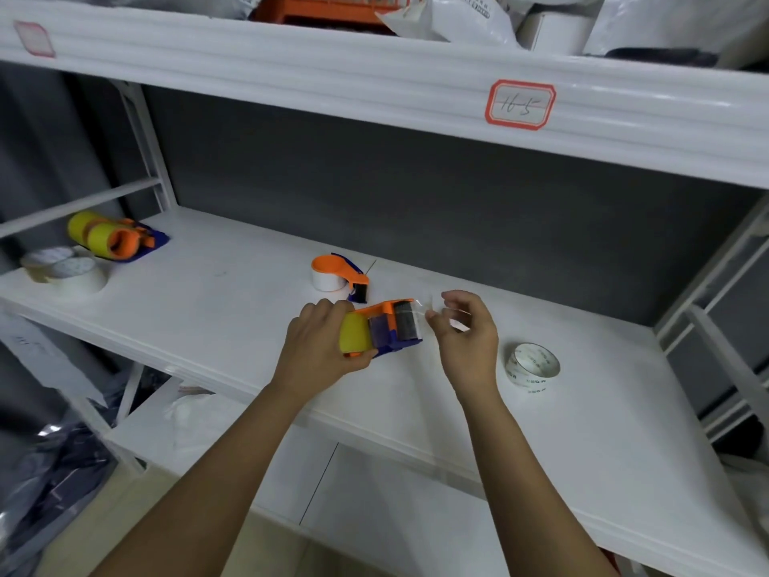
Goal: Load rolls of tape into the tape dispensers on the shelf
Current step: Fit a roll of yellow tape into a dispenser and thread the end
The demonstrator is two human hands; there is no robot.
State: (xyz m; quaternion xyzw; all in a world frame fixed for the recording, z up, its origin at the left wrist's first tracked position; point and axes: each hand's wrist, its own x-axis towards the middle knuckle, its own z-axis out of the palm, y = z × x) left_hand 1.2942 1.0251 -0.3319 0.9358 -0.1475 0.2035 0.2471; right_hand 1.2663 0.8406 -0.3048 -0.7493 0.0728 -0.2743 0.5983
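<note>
My left hand (320, 347) grips an orange and blue tape dispenser (391, 329) holding a yellow tape roll (354, 334), just above the white shelf (233, 310). My right hand (466, 331) pinches the clear tape end (430, 310) drawn out past the dispenser's blade end. Behind it, a second orange dispenser (341, 270) with a white roll lies on the shelf. A clear tape roll (532, 364) with a printed core stands to the right of my right hand.
At the shelf's far left lie loaded dispensers with yellow rolls (112, 239) and two pale tape rolls (62, 268). An upper shelf (374, 72) with a red-bordered label overhangs. White uprights (145, 152) frame both ends; bags lie below left.
</note>
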